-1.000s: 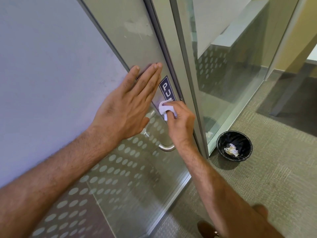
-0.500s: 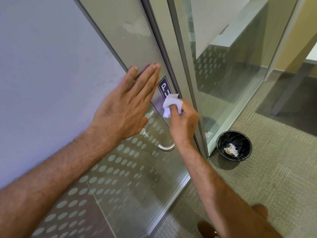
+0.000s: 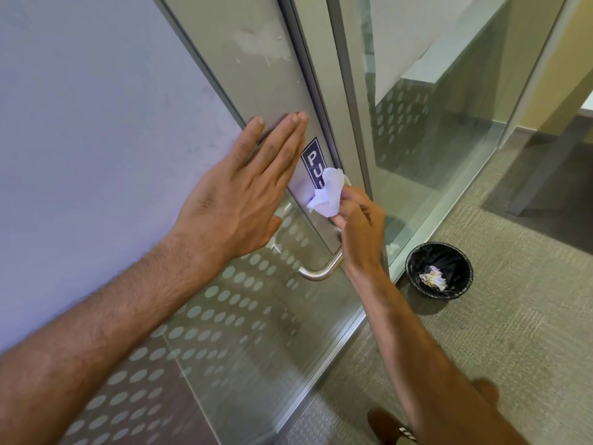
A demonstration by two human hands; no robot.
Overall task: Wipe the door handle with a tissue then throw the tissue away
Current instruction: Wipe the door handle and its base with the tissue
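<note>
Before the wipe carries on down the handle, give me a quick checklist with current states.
1. Tissue gripped in right hand: ok.
2. Tissue in contact with the door handle: cannot tell; it sits at the upper end, over the PULL sign.
3. Left hand flat on the door, bracing it: ok.
4. Lower curve of handle unobstructed: ok.
5. Bin on the floor near the door, open, one crumpled tissue inside: ok.

Bin [image 3: 439, 271] right of door handle [image 3: 321, 271]
</note>
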